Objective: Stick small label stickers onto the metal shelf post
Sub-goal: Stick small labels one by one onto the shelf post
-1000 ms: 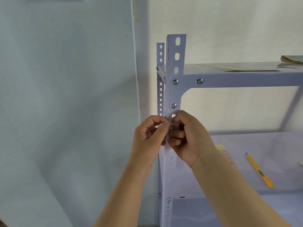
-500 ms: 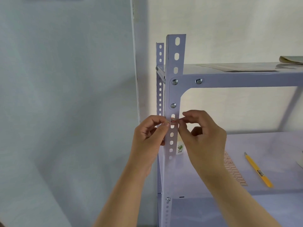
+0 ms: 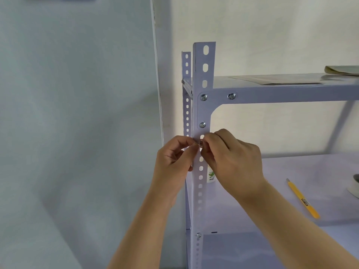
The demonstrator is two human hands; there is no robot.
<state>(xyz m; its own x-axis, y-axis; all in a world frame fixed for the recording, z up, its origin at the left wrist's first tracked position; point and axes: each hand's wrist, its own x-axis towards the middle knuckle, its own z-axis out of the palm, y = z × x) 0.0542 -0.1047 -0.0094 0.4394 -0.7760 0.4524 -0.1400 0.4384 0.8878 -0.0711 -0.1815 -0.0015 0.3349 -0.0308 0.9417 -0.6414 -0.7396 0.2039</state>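
The pale lilac metal shelf post [image 3: 203,74] stands upright in the middle of the head view, with slotted holes down its face. A tiny label sticker [image 3: 200,143] with reddish print lies against the post just below the lower bracket bolt. My left hand [image 3: 173,162] pinches its left end from the post's left side. From the right, my right hand [image 3: 232,162] presses thumb and forefinger on the sticker's right end. Most of the sticker is hidden by my fingertips.
A yellow utility knife [image 3: 303,199] lies on the lower shelf [image 3: 310,171]. A small white bottle with a green print [image 3: 211,176] stands behind the post. A tape roll [image 3: 354,186] sits at the right edge. Paper [image 3: 275,79] rests on the top shelf. Wall at left.
My right hand has moved in to the left, closer to the post, its fingertips now on the sticker. The sticker sheet on the lower shelf is now hidden behind that hand. My left hand stayed.
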